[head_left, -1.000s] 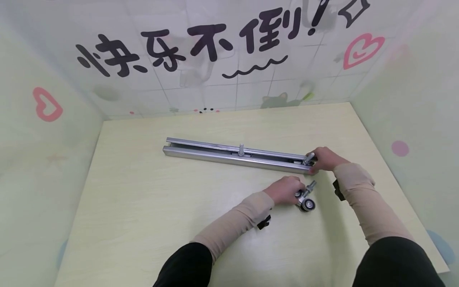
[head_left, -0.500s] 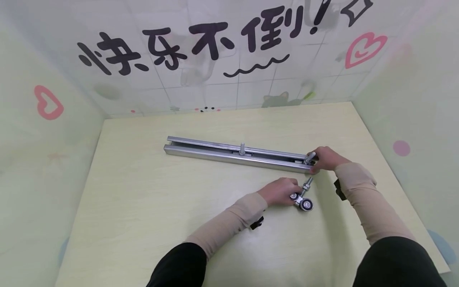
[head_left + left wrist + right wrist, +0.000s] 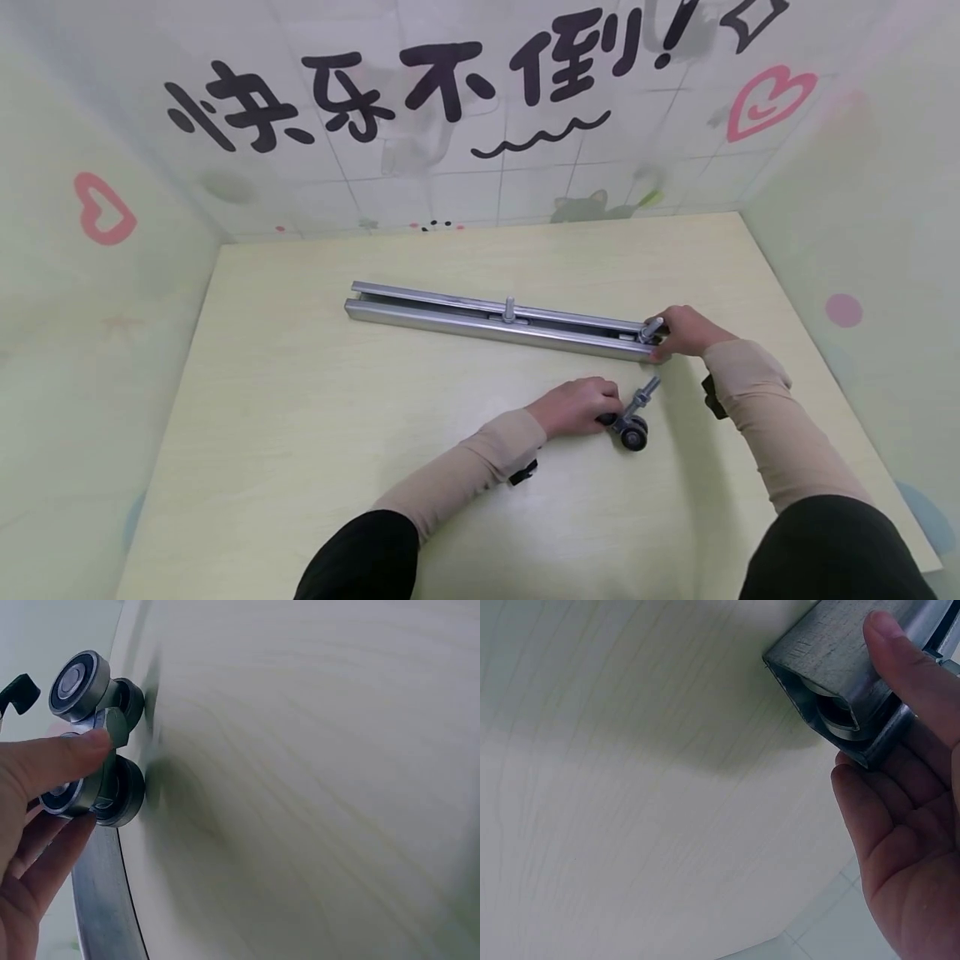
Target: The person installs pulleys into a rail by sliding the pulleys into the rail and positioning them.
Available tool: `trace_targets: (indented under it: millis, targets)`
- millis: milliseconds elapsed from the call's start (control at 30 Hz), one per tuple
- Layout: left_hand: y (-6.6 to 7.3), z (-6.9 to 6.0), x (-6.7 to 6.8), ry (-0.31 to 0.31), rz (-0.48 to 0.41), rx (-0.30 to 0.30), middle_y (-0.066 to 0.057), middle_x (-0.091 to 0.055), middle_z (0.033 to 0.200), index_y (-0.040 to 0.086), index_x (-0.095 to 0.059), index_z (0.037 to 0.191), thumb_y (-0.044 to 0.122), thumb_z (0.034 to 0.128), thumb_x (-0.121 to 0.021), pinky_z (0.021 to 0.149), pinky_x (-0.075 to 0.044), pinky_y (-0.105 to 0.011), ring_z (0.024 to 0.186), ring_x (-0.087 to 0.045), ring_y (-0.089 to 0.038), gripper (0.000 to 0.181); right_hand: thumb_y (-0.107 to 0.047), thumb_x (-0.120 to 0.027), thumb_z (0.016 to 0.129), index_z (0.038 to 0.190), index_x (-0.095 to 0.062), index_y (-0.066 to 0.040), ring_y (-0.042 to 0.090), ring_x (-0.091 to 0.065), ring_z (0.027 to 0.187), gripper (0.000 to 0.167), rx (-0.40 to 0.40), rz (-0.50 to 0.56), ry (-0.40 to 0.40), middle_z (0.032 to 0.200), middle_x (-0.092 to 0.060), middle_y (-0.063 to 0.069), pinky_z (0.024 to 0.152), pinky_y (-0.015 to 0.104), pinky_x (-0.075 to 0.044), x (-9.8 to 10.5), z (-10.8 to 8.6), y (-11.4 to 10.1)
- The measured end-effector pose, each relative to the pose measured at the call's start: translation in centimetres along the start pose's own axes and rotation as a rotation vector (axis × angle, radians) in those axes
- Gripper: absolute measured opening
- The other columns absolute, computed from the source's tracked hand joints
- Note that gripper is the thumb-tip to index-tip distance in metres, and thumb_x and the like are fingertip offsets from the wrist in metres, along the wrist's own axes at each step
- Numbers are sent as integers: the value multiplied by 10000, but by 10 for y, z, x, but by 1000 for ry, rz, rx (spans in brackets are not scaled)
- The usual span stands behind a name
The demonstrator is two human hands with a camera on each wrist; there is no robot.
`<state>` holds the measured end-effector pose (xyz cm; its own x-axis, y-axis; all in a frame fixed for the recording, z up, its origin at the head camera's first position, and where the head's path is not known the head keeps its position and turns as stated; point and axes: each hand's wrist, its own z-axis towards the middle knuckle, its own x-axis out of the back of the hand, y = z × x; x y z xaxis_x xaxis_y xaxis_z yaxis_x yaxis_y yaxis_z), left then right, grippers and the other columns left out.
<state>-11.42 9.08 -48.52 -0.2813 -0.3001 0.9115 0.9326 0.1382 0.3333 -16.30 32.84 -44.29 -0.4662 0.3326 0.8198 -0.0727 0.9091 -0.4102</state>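
Observation:
My left hand (image 3: 576,407) pinches one end of a roller trolley (image 3: 633,433) in front of the rail, its threaded bolt pointing up and to the right. In the left wrist view the thumb and fingers hold the trolley (image 3: 79,686) by its wheel end, several wheels showing. A silver channel rail (image 3: 465,322) lies slot-up across the table. My right hand (image 3: 690,331) grips its right end, thumb on one side and fingers on the other. One bolt (image 3: 510,310) stands up from the slot mid-rail, another (image 3: 651,330) beside the right hand. A wheel (image 3: 840,724) shows inside the rail's end.
The pale wooden table (image 3: 300,417) is bounded by a printed backdrop (image 3: 450,192) at the back and by light walls on both sides. Its right edge runs beyond the right forearm.
My left hand has drawn the trolley slightly left and turned it, so its wheels face differently. The right hand keeps its grip on the rail's end, which stays in place.

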Motion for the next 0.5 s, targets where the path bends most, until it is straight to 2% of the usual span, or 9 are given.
trace_targets:
  millis: [233, 400, 500]
  targets:
    - [-1, -4, 1, -27, -3, -3, 39, -583, 916, 170, -666, 936, 93, 738, -712, 749, -443, -125, 844, -528, -74, 217, -111, -787, 635, 1017, -623, 100, 195, -542, 731, 466, -2, 4, 3, 839, -656, 125, 674, 337, -465, 0, -1, 0]
    - [-3, -6, -1, -29, -21, -18, 44, -595, 926, 172, -681, 934, 102, 748, -710, 750, -433, -108, 852, -531, -75, 201, -121, -788, 634, 1018, -619, 103, 211, -551, 745, 475, -22, 16, -4, 850, -654, 144, 695, 366, -473, 0, -1, 0]
    - [-4, -9, -3, -26, 7, -38, 44, -616, 940, 174, -699, 917, 103, 780, -681, 747, -434, -102, 852, -538, -82, 155, -127, -789, 633, 1024, -618, 101, 218, -554, 759, 484, -28, 14, -4, 865, -655, 155, 712, 377, -473, 0, -1, 0]
